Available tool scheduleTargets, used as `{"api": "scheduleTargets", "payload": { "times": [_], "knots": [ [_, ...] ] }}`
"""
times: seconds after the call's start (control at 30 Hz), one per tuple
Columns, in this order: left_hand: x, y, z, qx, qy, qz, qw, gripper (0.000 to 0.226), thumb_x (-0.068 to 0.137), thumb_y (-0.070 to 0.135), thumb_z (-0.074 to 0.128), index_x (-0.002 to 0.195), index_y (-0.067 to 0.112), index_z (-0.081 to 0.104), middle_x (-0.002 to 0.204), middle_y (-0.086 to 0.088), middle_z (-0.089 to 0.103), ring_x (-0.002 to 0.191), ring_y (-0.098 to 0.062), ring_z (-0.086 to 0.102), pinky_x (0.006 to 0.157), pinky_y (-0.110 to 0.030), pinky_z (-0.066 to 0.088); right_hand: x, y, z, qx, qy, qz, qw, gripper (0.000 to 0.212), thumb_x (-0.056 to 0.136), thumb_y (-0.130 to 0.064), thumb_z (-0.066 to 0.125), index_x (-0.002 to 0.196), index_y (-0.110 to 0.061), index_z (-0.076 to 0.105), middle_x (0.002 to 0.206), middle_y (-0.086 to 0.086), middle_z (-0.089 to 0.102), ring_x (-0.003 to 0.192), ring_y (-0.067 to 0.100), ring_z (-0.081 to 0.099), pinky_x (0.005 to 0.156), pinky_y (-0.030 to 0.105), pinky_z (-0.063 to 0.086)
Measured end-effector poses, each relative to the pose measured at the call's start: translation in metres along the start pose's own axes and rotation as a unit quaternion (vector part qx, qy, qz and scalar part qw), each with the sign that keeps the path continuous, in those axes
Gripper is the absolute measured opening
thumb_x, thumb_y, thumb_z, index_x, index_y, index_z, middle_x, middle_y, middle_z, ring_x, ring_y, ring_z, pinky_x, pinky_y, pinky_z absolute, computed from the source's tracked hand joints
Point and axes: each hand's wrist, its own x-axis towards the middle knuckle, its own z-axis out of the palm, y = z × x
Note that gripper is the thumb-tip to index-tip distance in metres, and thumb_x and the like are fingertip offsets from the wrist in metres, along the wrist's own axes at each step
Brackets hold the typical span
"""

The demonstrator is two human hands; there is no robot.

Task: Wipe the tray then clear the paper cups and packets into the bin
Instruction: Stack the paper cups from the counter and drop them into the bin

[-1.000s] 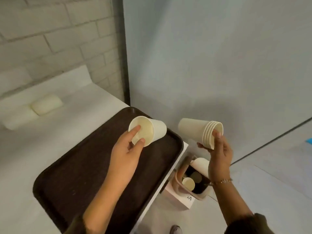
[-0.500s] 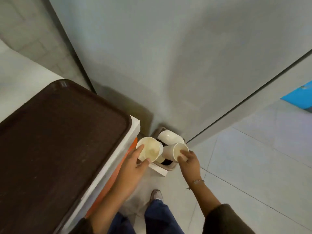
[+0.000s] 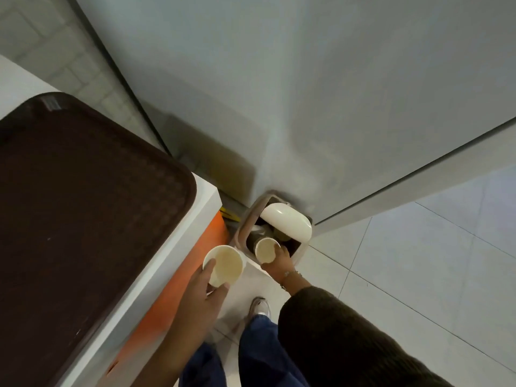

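**Cups at the bin mouth**

My right hand (image 3: 279, 261) curls round a paper cup (image 3: 265, 250), rim towards me, its base already dipping into the open bin (image 3: 245, 219). My left hand (image 3: 206, 286) pinches a second paper cup (image 3: 224, 265) by the rim, just beside the bin and not yet over it.

The clearing looks nearly finished. The part of the tray (image 3: 83, 205) that I can see on the desk (image 3: 208, 201) shows only bare brown surface, with no cups or packets; whether it has been wiped I cannot tell. What seems left is dropping these two cups.

The raised white lid (image 3: 287, 222) covers the back of the opening, and cups already lie inside, so room is tight. The desk corner crowds the bin's left side. My shoe (image 3: 259, 305) stands on the floor tiles close below.
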Motion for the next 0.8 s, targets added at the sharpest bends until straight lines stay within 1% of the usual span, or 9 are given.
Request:
{"api": "scheduleTargets", "payload": {
  "times": [0.07, 0.13, 0.23, 0.33, 0.43, 0.5, 0.63, 0.73, 0.8],
  "knots": [
    [0.004, -0.004, 0.0, 0.01, -0.004, -0.007, 1.0, 0.055, 0.09, 0.021, 0.057, 0.141, 0.017, 0.037, 0.141, -0.007, 0.045, 0.121, -0.025, 0.051, 0.105, -0.036, 0.04, 0.009, -0.001, -0.001, -0.036, -0.027, 0.004, 0.999, 0.081, 0.079, -0.026, 0.069, 0.145, -0.015, 0.023, 0.15, 0.013, 0.02, 0.134, 0.032, 0.031, 0.112, 0.036, 0.029],
    [0.008, -0.004, 0.002, 0.016, -0.006, -0.012, 1.0, 0.055, 0.091, 0.021, 0.056, 0.141, 0.016, 0.036, 0.141, -0.007, 0.045, 0.12, -0.025, 0.051, 0.103, -0.035, 0.04, 0.011, -0.006, -0.004, -0.028, -0.044, -0.012, 0.999, 0.077, 0.08, -0.025, 0.069, 0.144, -0.015, 0.027, 0.151, 0.013, 0.018, 0.135, 0.032, 0.031, 0.113, 0.036, 0.028],
    [0.01, 0.002, 0.01, 0.045, 0.011, -0.011, 0.999, 0.053, 0.09, 0.021, 0.057, 0.139, 0.012, 0.04, 0.134, -0.01, 0.051, 0.116, -0.025, 0.054, 0.101, -0.026, 0.037, -0.002, -0.01, -0.008, 0.02, -0.012, -0.053, 0.998, 0.062, 0.08, -0.025, 0.07, 0.135, -0.015, 0.044, 0.142, 0.008, 0.037, 0.126, 0.028, 0.043, 0.108, 0.034, 0.035],
    [0.022, 0.008, 0.023, 0.018, 0.006, -0.012, 1.0, 0.049, 0.089, 0.022, 0.059, 0.136, 0.012, 0.045, 0.128, -0.012, 0.055, 0.112, -0.025, 0.055, 0.095, -0.023, 0.038, -0.027, -0.011, -0.019, 0.09, 0.035, -0.062, 0.993, 0.037, 0.082, -0.025, 0.069, 0.116, -0.015, 0.059, 0.118, 0.005, 0.061, 0.109, 0.023, 0.056, 0.1, 0.032, 0.045],
    [0.042, 0.009, 0.045, -0.028, -0.054, -0.037, 0.997, 0.049, 0.092, 0.019, 0.054, 0.139, 0.012, 0.04, 0.135, -0.011, 0.046, 0.121, -0.025, 0.046, 0.097, -0.027, 0.035, -0.055, -0.006, -0.036, 0.11, 0.06, -0.073, 0.989, 0.02, 0.089, -0.017, 0.058, 0.108, -0.013, 0.064, 0.104, 0.002, 0.063, 0.095, 0.016, 0.055, 0.094, 0.024, 0.044],
    [0.055, 0.011, 0.062, -0.065, -0.08, -0.065, 0.993, 0.049, 0.093, 0.019, 0.053, 0.14, 0.014, 0.038, 0.138, -0.011, 0.044, 0.125, -0.026, 0.044, 0.104, -0.033, 0.036, -0.068, 0.002, -0.045, 0.115, 0.076, -0.077, 0.987, 0.02, 0.092, -0.018, 0.054, 0.108, -0.014, 0.064, 0.099, -0.002, 0.06, 0.092, 0.013, 0.052, 0.087, 0.019, 0.042],
    [0.083, 0.009, 0.097, -0.121, -0.11, -0.106, 0.981, 0.052, 0.092, 0.02, 0.053, 0.141, 0.017, 0.037, 0.144, -0.011, 0.04, 0.129, -0.027, 0.043, 0.109, -0.041, 0.036, -0.08, 0.02, -0.056, 0.134, 0.086, -0.067, 0.985, 0.018, 0.092, -0.021, 0.054, 0.107, -0.019, 0.065, 0.105, 0.0, 0.064, 0.091, 0.012, 0.056, 0.072, 0.008, 0.037],
    [0.096, 0.018, 0.116, -0.077, -0.133, -0.074, 0.985, 0.052, 0.095, 0.017, 0.047, 0.145, 0.012, 0.03, 0.147, -0.011, 0.033, 0.134, -0.028, 0.034, 0.108, -0.035, 0.03, -0.085, 0.028, -0.066, 0.144, 0.102, -0.074, 0.981, 0.016, 0.091, -0.019, 0.055, 0.104, -0.019, 0.065, 0.103, -0.001, 0.065, 0.088, 0.011, 0.057, 0.07, 0.006, 0.038],
    [0.101, 0.023, 0.129, -0.063, -0.158, -0.065, 0.983, 0.052, 0.096, 0.013, 0.046, 0.145, 0.01, 0.029, 0.147, -0.011, 0.033, 0.135, -0.028, 0.032, 0.106, -0.032, 0.03, -0.087, 0.033, -0.073, 0.153, 0.111, -0.075, 0.979, 0.016, 0.09, -0.018, 0.055, 0.103, -0.017, 0.065, 0.099, -0.003, 0.063, 0.085, 0.009, 0.057, 0.068, 0.004, 0.038]
  ]
}}
